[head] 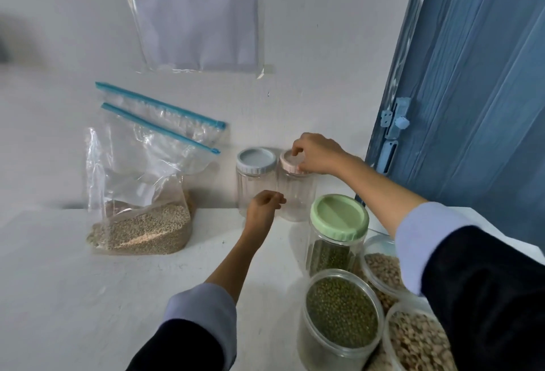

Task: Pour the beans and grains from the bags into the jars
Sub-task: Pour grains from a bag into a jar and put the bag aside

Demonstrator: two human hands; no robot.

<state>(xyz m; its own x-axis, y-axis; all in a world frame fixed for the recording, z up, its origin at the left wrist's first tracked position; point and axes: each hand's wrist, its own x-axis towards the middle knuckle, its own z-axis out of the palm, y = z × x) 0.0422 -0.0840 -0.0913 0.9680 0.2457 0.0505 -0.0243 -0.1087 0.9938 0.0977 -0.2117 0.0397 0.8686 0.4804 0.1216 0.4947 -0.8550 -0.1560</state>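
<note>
**Inspection: jar-filling part done, one empty jar being opened**

Nearest the camera, at the right edge of the white bench [88, 297], stand three uncapped containers: an open jar of green beans [342, 316], and two open tubs of pale beans [418, 341] [383, 270] partly hidden behind the right sleeve. Just behind them a green-lidded jar [336, 238] is capped and holds green beans in its lower part. I judge these to be the finished portion of the task.

Mid-bench, the left hand [264, 208] reaches forward with fingers loosely curled, its fingertips at or just short of the lower wall of the pink-lidded jar [296, 190]; contact cannot be confirmed, and this grip holds nothing visible.

At the far edge against the wall, the pink-lidded jar and a grey-lidded jar [255, 182] stand side by side, touching or nearly so, both upright, capped and apparently empty. The right hand [317, 154] comes over from the right, fingers and thumb curled round the pink lid [290, 164]: a grip closed on the lid.

To the far left, well apart from both hands, a clear bag of pale grain [141, 229] sits open-topped on the bench, with zip bags [159, 131] behind it leaning on the wall.

Remaining, in my judgement: uncap the two empty jars and pour in the bagged grain.
</note>
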